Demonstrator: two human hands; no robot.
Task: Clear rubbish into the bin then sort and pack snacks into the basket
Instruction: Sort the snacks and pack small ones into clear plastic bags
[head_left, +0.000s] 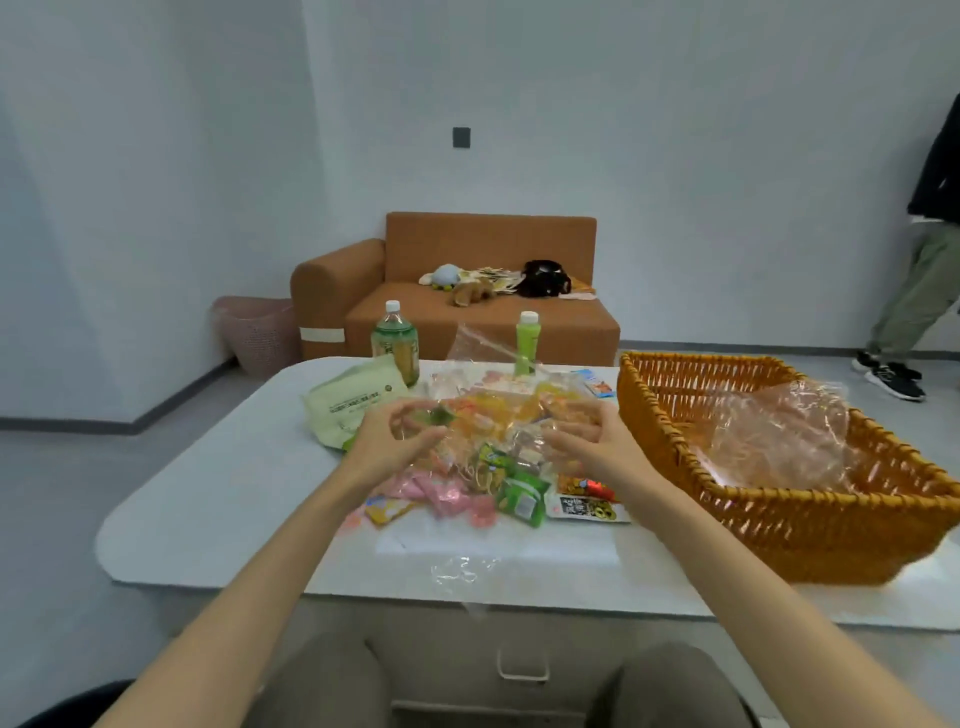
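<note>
Knees sit at the bottom edge, under the table (208, 509). At centre frame the left hand (390, 448) and right hand (589, 446) each grasp the clear bag (498, 410) of snacks, fingers curled into its film, above loose snack packets (522, 496). The basket (779, 525) stands at right, the pink bin (254, 332) at left.

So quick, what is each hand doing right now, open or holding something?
Left hand: grips the clear snack bag.
Right hand: fingers curled on the same bag, gripping it too.
</note>
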